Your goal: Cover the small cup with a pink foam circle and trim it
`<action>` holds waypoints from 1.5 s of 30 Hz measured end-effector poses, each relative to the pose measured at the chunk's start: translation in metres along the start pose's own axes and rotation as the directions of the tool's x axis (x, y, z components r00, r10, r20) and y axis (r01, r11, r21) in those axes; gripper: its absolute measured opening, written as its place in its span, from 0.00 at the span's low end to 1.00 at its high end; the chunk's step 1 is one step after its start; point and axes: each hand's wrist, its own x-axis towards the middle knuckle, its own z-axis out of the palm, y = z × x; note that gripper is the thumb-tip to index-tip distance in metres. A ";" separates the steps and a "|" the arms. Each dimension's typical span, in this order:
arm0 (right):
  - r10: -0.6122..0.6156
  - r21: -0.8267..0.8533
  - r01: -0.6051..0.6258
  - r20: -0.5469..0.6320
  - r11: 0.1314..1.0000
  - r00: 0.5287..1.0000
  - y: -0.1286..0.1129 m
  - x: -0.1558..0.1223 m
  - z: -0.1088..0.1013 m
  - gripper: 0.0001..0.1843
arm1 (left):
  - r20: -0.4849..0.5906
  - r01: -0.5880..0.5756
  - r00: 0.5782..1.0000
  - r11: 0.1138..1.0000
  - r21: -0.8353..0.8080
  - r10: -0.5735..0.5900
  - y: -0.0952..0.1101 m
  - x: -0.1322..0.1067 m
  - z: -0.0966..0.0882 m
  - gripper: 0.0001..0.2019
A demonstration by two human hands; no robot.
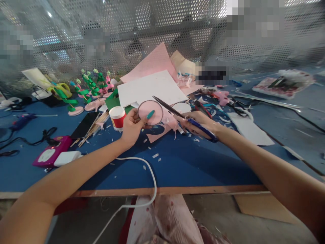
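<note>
Between the thumb and fingers of my left hand is a round pink paper disc with a dark rim, its flat face turned toward me. My right hand grips scissors with blue handles. Their dark blades point up and left, close to the disc's right edge; whether they touch it I cannot tell. Beneath the hands lie pink paper scraps. A red and white tub stands just left of my left hand. Behind the scissors rests a white disc.
White and pink sheets are piled at the back. Green-wrapped paper plants on pink bases stand back left. A phone, wooden sticks, a purple power strip and a glue gun lie left. A white cable hangs over the front edge.
</note>
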 end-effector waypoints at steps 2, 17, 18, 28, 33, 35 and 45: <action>-0.028 -0.029 0.028 0.002 0.999 1.000 0.003 0.001 0.001 0.34 | 0.006 0.003 1.000 1.000 -0.004 -0.003 0.000 0.000 0.001 0.20; -0.073 -0.089 0.075 0.018 0.993 0.997 0.009 0.003 0.002 0.33 | 0.045 -0.020 0.999 0.999 0.034 0.018 0.002 -0.001 0.001 0.19; -0.077 -0.089 0.078 0.018 0.993 0.997 0.008 0.003 0.002 0.33 | 0.045 -0.020 0.999 0.999 0.037 0.018 0.002 -0.001 0.001 0.18; -0.102 -0.063 0.104 0.037 0.993 0.994 0.010 0.004 0.002 0.32 | 0.046 -0.015 0.999 1.000 0.008 0.015 0.002 -0.002 0.002 0.18; -0.127 -0.041 0.129 0.044 0.991 0.991 0.012 0.004 0.003 0.31 | 0.060 -0.013 0.998 1.000 0.000 0.013 0.002 -0.002 0.003 0.18; -0.146 -0.038 0.148 0.044 0.988 0.988 0.013 0.005 0.004 0.31 | 0.061 -0.014 0.998 1.000 -0.008 0.015 0.002 -0.002 0.003 0.19; -0.128 -0.078 0.133 0.059 0.988 0.990 0.015 0.005 0.003 0.32 | 0.068 -0.006 0.998 1.000 0.004 0.006 0.003 -0.002 0.003 0.19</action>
